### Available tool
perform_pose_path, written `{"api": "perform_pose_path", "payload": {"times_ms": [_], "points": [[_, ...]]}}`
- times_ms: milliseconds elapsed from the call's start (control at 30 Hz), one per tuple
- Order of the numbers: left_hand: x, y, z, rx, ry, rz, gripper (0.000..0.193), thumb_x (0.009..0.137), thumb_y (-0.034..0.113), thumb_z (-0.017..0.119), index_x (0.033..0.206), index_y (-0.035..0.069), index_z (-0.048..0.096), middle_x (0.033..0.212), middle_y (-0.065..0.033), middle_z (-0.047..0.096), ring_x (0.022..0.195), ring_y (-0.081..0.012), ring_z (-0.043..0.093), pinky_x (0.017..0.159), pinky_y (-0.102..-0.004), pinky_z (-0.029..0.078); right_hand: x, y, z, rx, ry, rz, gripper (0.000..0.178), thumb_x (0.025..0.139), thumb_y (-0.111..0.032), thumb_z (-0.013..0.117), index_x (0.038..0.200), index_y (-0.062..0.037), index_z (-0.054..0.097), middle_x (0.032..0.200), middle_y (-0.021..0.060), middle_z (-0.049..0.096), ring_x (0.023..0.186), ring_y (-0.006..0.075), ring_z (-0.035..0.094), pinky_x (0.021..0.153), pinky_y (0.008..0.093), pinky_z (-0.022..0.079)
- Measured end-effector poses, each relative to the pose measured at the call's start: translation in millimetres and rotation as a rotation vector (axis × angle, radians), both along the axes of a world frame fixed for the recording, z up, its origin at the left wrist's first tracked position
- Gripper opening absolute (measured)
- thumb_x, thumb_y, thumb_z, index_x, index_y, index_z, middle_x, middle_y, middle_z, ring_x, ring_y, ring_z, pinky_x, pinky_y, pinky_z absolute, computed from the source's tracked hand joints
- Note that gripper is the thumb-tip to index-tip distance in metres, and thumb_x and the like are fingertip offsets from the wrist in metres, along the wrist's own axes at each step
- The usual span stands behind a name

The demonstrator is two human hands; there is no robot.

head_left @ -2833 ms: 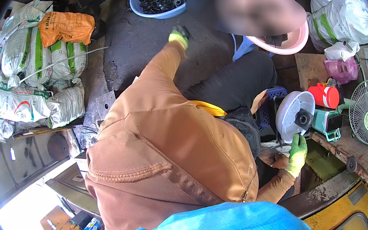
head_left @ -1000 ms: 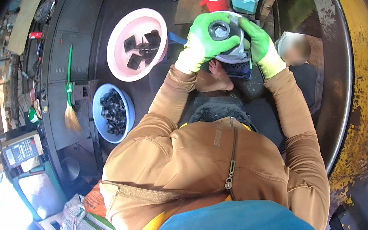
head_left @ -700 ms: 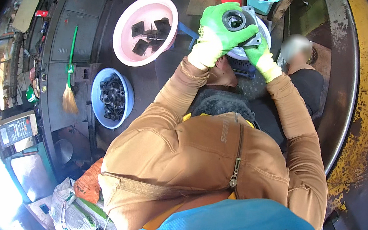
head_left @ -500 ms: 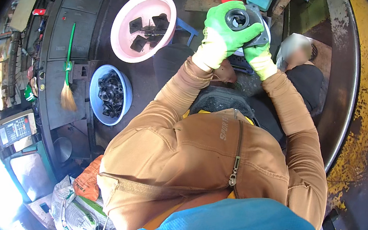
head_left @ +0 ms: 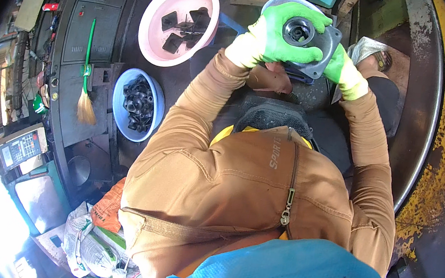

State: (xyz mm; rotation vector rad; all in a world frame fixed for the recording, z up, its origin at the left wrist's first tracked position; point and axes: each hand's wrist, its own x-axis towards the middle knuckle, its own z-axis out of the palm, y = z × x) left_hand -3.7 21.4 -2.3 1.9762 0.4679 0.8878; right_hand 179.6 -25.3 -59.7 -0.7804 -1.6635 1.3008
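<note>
Both my hands wear green gloves with pale yellow cuffs. Between them, in front of my chest, is a black part with a square flange [head_left: 329, 48] and a round hollow collar facing up; its exact kind I cannot tell. My left hand [head_left: 278, 35] wraps its fingers around the collar. My right hand [head_left: 343, 70] grips the flange from the right side, its fingertips hidden beneath. A pale blue basin [head_left: 274, 2] shows partly behind my left hand.
To the left, a pink basin [head_left: 149, 23] holds several black square-flanged parts, and a blue basin [head_left: 152, 125] holds a heap of small black pieces. A broom [head_left: 88, 63] leans on a grey cabinet. A curved metal edge [head_left: 439, 103] borders the right; a person's leg [head_left: 376, 68] is near it.
The black part has tilted so its flange shows more, and sits slightly lower and further right. My right hand has shifted right along it. The pale blue basin behind shows more.
</note>
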Motion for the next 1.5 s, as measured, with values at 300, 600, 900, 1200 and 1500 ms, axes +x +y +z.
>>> {"api": "perform_pose_path", "payload": {"times_ms": [300, 600, 900, 1200, 1500], "points": [[-2, 10, 17, -0.211, 0.085, -0.615, 0.048, 0.056, 0.021, 0.081, 0.096, 0.003, 0.064, 0.112, -0.014, 0.066, 0.118, -0.0327, 0.054, 0.104, -0.0448, 0.038, 12, -12, -40, -0.043, -0.023, 0.147, 0.062, 0.074, -0.009, 0.076, 0.131, -0.0089, 0.051, 0.129, 0.0065, 0.056, 0.118, 0.0174, 0.053, 0.1, 0.0333, 0.043], [13, 24, 16, 0.183, 0.054, 0.192, 0.075, 0.06, 0.026, 0.088, 0.12, -0.003, 0.055, 0.109, -0.0126, 0.063, 0.103, -0.0213, 0.061, 0.092, -0.0342, 0.047, 7, 23, -29, 0.166, -0.035, -0.456, 0.062, 0.076, -0.006, 0.076, 0.131, -0.0012, 0.048, 0.119, 0.0113, 0.062, 0.106, 0.0206, 0.061, 0.093, 0.0341, 0.048], [43, -11, -27, -0.019, -0.232, 0.454, 0.055, 0.062, 0.018, 0.085, 0.109, 0.002, 0.06, 0.101, -0.0098, 0.066, 0.091, -0.0195, 0.064, 0.081, -0.0309, 0.053, -23, 19, -16, 0.467, -0.088, -0.735, 0.047, 0.076, -0.021, 0.072, 0.118, -0.0042, 0.058, 0.108, 0.0136, 0.065, 0.098, 0.0289, 0.064, 0.084, 0.0358, 0.051], [25, -13, -6, -0.019, -0.121, 0.262, 0.046, 0.067, 0.009, 0.081, 0.109, 0.001, 0.063, 0.108, -0.0096, 0.066, 0.096, -0.015, 0.063, 0.086, -0.0295, 0.051, -8, 10, 10, 0.329, -0.021, -0.351, 0.061, 0.068, -0.018, 0.081, 0.12, -0.0047, 0.053, 0.108, 0.01, 0.064, 0.099, 0.0232, 0.063, 0.086, 0.034, 0.051], [18, -4, -11, -0.122, -0.148, 0.16, 0.043, 0.067, 0.009, 0.08, 0.107, 0.003, 0.065, 0.107, -0.0093, 0.067, 0.097, -0.0159, 0.062, 0.088, -0.0311, 0.05, 2, 5, 20, 0.224, -0.152, -0.155, 0.055, 0.074, -0.01, 0.076, 0.124, -0.0043, 0.052, 0.114, 0.0088, 0.062, 0.104, 0.0193, 0.06, 0.088, 0.0317, 0.049]]}}
